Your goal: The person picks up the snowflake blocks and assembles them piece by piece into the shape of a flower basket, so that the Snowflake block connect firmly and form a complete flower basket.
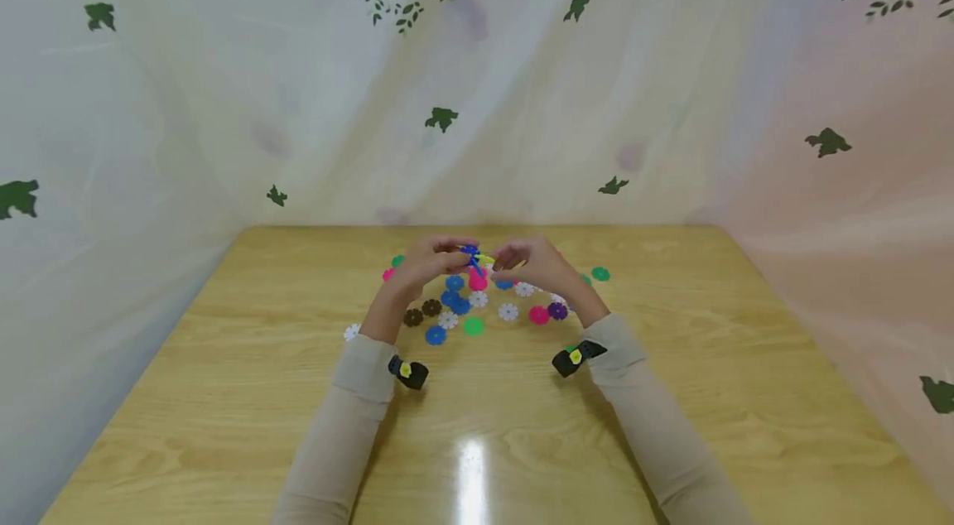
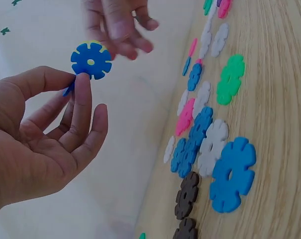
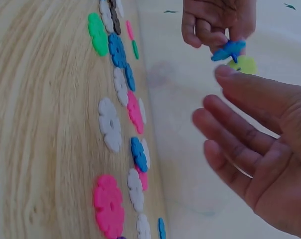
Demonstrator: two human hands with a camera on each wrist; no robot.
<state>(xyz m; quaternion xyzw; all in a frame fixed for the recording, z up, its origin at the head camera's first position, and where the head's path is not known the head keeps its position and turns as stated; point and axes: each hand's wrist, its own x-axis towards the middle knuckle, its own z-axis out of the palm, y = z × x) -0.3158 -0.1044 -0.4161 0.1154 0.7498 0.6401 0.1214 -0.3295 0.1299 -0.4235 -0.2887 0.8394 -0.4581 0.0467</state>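
Observation:
Over the far part of the table, my left hand [image 1: 426,267] pinches a small joined cluster of slotted flower-shaped plastic discs between thumb and fingertips. In the left wrist view a blue disc [image 2: 80,63] of the cluster faces the camera, with a yellow rim showing behind it. The right wrist view shows the yellow disc [image 3: 249,63] beside the blue discs [image 3: 229,49]. My right hand [image 1: 542,264] is close by on the yellow side, fingers loosely bent and spread, with nothing gripped between them. Its thumb tip overlaps the yellow disc's edge in the right wrist view.
Loose flower discs lie scattered on the wooden table [image 1: 477,392] below the hands: blue [image 1: 436,335], white [image 1: 508,312], pink [image 1: 539,315], green [image 1: 473,326], brown [image 1: 413,317] and purple [image 1: 557,310]. A leaf-patterned cloth [image 1: 507,161] hangs behind the table.

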